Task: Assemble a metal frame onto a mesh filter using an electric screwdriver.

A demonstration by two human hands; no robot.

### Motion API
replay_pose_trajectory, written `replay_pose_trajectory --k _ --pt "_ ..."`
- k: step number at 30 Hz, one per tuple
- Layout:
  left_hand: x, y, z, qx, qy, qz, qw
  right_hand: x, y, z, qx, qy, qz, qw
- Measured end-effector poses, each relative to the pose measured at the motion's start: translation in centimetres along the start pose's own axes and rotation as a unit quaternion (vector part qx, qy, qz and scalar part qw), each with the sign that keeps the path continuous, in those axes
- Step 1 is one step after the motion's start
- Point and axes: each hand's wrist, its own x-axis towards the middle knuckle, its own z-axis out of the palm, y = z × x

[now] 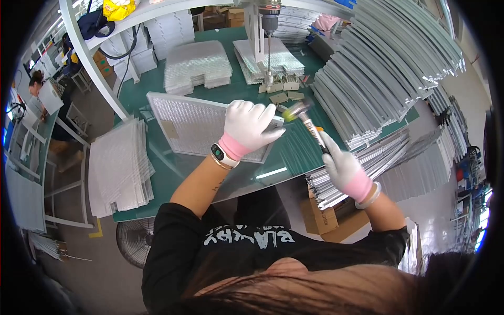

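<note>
The mesh panel (191, 123) stands tilted on the table (300, 153), close to the near edge, with bare surface to its right; its long axis runs left to right. The left hand (248, 126) arches over its far edge, fingers clamped there. The right hand's (342, 165) fingers wrap a hammer (313, 131) slanting far-left, its blurred head near the panel's right end.

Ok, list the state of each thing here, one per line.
Panel: tilted.
Hammer: handle gripped, head motion-blurred.
Left hand: gloved, at the panel's edge; grip hidden.
Right hand: gloved, closed on the hammer.
Drill: bit pointing down; spinning or not, unclear.
Watch: screen lit.
Fan: partly hidden; spinning or not, unclear.
Translucent sheets: stacked unevenly.
</note>
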Motion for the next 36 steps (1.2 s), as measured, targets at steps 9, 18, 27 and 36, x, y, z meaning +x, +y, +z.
replay_pose_trajectory --k 9,18,27,36 --pt "0.6 1.9 -0.5 0.000 0.043 -0.053 0.998 2.8 9.2 13.1 0.009 -0.053 0.092 0.994" --pt "0.5 3.0 -0.9 0.031 0.048 -0.088 0.994 21.7 -8.0 -4.8 0.332 0.368 -0.276 0.824" --pt "1.5 2.2 0.6 0.016 0.034 -0.099 0.994 21.8 -13.4 -10.0 0.632 0.159 -0.237 0.721" --pt "1.9 1.9 0.3 -0.028 0.050 -0.075 0.996 22.9 -8.8 -8.6 0.726 -0.008 -0.369 0.580"
